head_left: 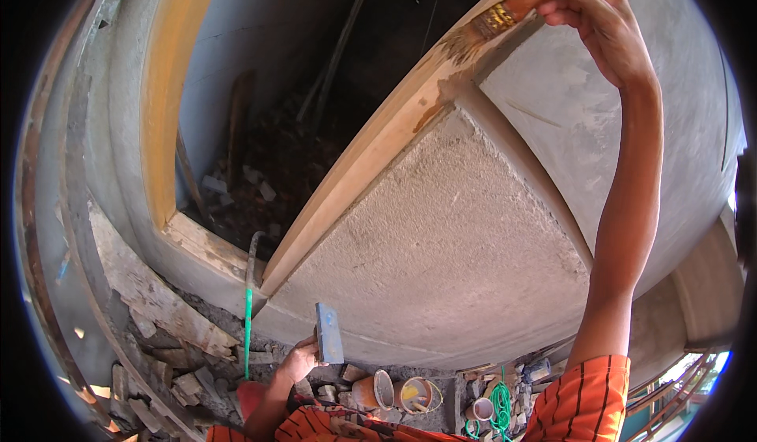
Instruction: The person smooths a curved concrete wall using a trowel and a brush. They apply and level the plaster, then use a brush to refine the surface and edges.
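Observation:
High at the upper right, my right hand (603, 32) grips the handle of a wide paintbrush (495, 18). The brush bristles are against or very near the pale wooden frame (355, 174) of the opening; actual contact cannot be told. Close to the bristles, the wood and the plaster corner carry brown wet-looking patches. Low in the picture, my left hand (298, 361) is closed around a flat blue-grey plastering float (330, 333), held upright in front of the wall. Its handle is hidden by the fingers. Rough grey plaster (441, 237) covers the wall between both hands.
A green hose (248, 324) hooks over the sill at lower left. Broken bricks and rubble (189, 383) lie below, with a bucket (374, 391), another bucket holding something yellow (418, 395), and a coiled green rope or hose (501, 406). A raised plaster band (528, 170) crosses the wall.

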Demonstrator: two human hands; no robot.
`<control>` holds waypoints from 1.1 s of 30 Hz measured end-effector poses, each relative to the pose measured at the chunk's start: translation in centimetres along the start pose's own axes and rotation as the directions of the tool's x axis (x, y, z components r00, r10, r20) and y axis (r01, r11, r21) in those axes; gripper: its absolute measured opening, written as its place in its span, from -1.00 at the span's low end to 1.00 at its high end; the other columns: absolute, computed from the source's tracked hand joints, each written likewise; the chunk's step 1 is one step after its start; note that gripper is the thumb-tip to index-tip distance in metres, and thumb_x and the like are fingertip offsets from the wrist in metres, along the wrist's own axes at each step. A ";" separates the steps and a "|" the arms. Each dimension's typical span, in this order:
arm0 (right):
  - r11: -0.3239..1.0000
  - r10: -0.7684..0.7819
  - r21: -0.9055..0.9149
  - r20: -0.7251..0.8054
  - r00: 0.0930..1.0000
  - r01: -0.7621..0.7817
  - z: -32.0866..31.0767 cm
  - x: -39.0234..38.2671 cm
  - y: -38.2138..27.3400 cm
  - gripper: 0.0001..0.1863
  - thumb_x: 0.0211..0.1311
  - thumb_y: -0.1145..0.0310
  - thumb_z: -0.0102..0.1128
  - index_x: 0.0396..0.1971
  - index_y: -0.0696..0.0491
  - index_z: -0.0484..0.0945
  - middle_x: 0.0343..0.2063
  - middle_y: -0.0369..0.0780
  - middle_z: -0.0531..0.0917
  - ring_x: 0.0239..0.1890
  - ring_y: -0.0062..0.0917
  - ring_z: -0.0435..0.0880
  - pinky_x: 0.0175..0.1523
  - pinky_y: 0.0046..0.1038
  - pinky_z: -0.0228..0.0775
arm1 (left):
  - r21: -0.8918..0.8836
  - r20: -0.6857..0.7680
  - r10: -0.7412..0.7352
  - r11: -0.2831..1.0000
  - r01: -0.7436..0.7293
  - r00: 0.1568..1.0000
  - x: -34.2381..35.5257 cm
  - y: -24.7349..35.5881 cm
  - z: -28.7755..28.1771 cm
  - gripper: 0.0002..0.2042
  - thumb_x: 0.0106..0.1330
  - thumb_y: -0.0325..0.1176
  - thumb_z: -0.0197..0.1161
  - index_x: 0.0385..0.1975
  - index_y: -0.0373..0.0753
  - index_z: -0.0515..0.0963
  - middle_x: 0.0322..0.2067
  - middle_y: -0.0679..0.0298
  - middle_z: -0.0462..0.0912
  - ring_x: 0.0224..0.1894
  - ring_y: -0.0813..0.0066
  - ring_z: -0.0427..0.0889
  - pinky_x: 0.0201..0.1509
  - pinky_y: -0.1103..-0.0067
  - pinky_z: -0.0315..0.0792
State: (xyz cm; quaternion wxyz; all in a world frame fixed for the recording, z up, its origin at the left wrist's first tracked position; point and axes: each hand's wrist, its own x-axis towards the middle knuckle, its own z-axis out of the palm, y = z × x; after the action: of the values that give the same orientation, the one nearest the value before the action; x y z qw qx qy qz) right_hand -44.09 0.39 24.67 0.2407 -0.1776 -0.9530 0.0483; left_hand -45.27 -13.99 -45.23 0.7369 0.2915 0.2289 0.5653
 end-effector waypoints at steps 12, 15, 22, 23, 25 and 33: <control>0.990 0.108 -0.058 -0.250 0.962 -0.126 -0.3 -5.6 3.3 -0.79 0.29 0.24 0.15 -0.20 0.02 0.44 -0.24 -0.17 0.66 -0.33 -0.67 0.66 -0.15 -0.66 0.55 | -0.231 0.011 -0.133 0.964 0.132 0.991 0.5 -0.1 -0.4 -0.67 0.35 -0.32 0.03 0.10 -0.20 0.42 -0.16 0.31 0.61 -0.17 0.46 0.59 -0.14 0.45 0.45; 0.995 0.008 -0.084 -0.462 0.887 -0.053 -3.6 -6.3 2.7 -0.74 0.26 0.19 0.19 -0.23 0.08 0.48 -0.28 -0.15 0.66 -0.30 -0.59 0.66 -0.09 -0.58 0.56 | -0.099 0.004 -0.043 0.994 0.043 0.999 0.6 -0.6 -0.8 -0.65 0.35 -0.32 0.04 0.12 -0.20 0.40 -0.13 0.31 0.60 -0.14 0.45 0.59 -0.11 0.43 0.46; 0.992 0.011 -0.117 -0.234 0.972 -0.040 0.7 -5.9 2.2 -0.81 0.33 0.24 0.10 -0.22 0.03 0.47 -0.24 -0.14 0.67 -0.29 -0.64 0.66 -0.11 -0.61 0.54 | 0.040 0.044 -0.011 0.999 0.010 0.999 0.9 -0.3 -0.3 -0.63 0.36 -0.34 -0.01 0.16 -0.22 0.37 -0.01 0.27 0.55 -0.04 0.41 0.58 -0.05 0.37 0.49; 0.983 0.046 -0.163 -0.200 0.979 -0.079 1.6 -5.6 2.5 -0.80 0.32 0.23 0.11 -0.22 0.03 0.46 -0.25 -0.15 0.67 -0.29 -0.64 0.66 -0.11 -0.62 0.53 | 0.024 0.060 -0.018 1.000 0.017 0.998 1.0 -0.6 -0.8 -0.62 0.36 -0.34 -0.01 0.16 -0.22 0.37 0.00 0.26 0.54 -0.03 0.40 0.57 -0.04 0.37 0.49; 0.975 0.061 -0.196 -0.229 0.972 -0.108 1.1 -5.2 2.8 -0.79 0.32 0.22 0.12 -0.21 0.04 0.47 -0.25 -0.15 0.67 -0.30 -0.65 0.65 -0.10 -0.63 0.53 | -0.197 0.067 -0.065 0.977 0.077 0.996 1.4 -1.5 -1.9 -0.63 0.36 -0.34 0.01 0.15 -0.23 0.38 -0.02 0.26 0.55 -0.04 0.39 0.58 -0.06 0.37 0.49; 0.991 -0.130 -0.100 -0.545 0.828 0.089 -10.6 -6.3 0.9 -0.77 0.32 0.27 0.10 -0.17 0.12 0.49 -0.17 -0.09 0.65 -0.22 -0.57 0.68 -0.04 -0.60 0.55 | -0.102 -0.013 -0.063 0.993 0.062 0.998 0.7 -0.9 -0.9 -0.65 0.34 -0.35 0.05 0.10 -0.25 0.41 -0.08 0.24 0.59 -0.09 0.39 0.59 -0.10 0.38 0.49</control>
State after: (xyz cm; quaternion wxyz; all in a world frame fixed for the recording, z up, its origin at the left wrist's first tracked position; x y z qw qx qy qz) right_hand -33.60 -1.03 31.03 0.5005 -0.1376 -0.8531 -0.0523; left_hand -45.02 -13.36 -46.52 0.7663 0.2419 0.2147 0.5551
